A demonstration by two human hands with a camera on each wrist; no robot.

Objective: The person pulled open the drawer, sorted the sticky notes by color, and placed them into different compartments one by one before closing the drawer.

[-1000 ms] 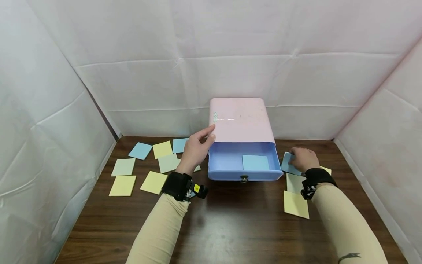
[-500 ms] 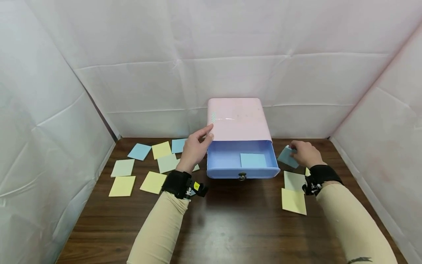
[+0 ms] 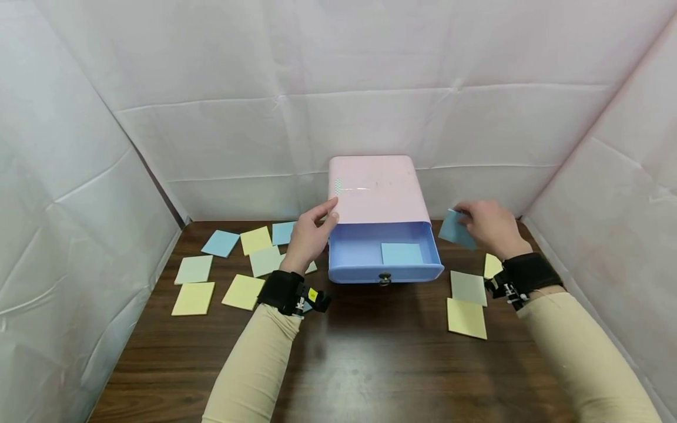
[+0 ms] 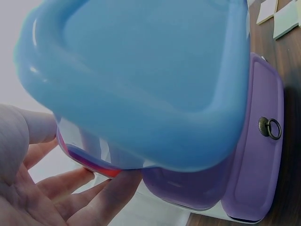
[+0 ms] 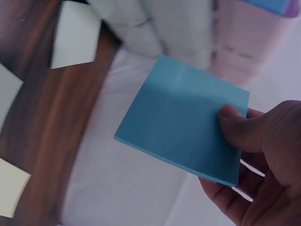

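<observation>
A pink case [image 3: 376,188] stands at the back of the wooden table [image 3: 370,352], its blue drawer [image 3: 359,271] pulled open. One blue sticky-note pad [image 3: 402,254] lies inside the drawer. My left hand [image 3: 309,235] rests against the case's front left corner, fingers fairly straight, as the left wrist view shows [image 4: 70,188] beside the drawer's ring pull [image 4: 269,128]. My right hand [image 3: 465,220] pinches a second blue pad [image 3: 453,230] in the air just right of the drawer. In the right wrist view the thumb lies on that pad [image 5: 183,117].
Several yellow, blue and pale green pads lie scattered left of the case [image 3: 233,258]. On the right lie a pale pad [image 3: 468,288] and two yellow ones [image 3: 466,318], [image 3: 492,265]. White sheet walls close in the table on three sides.
My right hand has lifted the blue pad off the table and carried it up beside the drawer. The left hand has stayed on the case.
</observation>
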